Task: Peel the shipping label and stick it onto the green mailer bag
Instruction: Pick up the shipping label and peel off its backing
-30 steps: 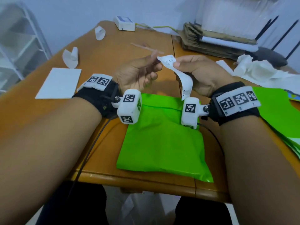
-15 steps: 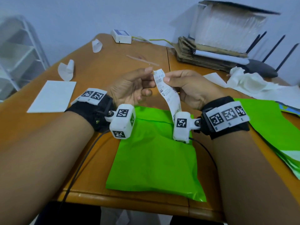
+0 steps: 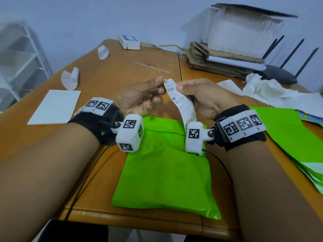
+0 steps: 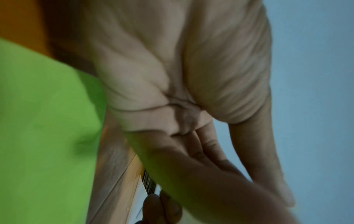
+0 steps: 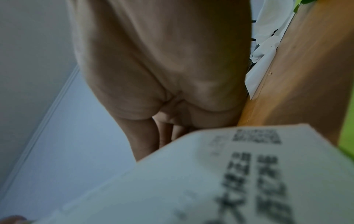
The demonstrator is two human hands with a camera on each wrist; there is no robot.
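Note:
A white printed shipping label (image 3: pixel 181 102) hangs in the air between both hands, printed side toward me, its lower end curling down behind the right wrist camera. My left hand (image 3: pixel 157 88) pinches its top left corner with thumb and forefinger. My right hand (image 3: pixel 183 89) pinches its right edge near the top. The label's blurred print (image 5: pixel 249 174) fills the lower right wrist view, and a sliver of its barcode (image 4: pixel 148 184) shows past the left palm. Below the hands, a green mailer bag (image 3: pixel 166 172) lies flat on the wooden table (image 3: pixel 122 70), near the front edge.
A white sheet (image 3: pixel 56 106) and two curled paper scraps (image 3: pixel 70 79) lie at the left. More green mailers (image 3: pixel 293 137) are stacked at the right, crumpled white paper (image 3: pixel 265 89) behind them. Cardboard (image 3: pixel 218 62), a router and a small white box (image 3: pixel 129 42) line the back.
Both hands have turned the label so its printed face shows more fully. The head view has tilted, so hands and bag sit lower in the picture.

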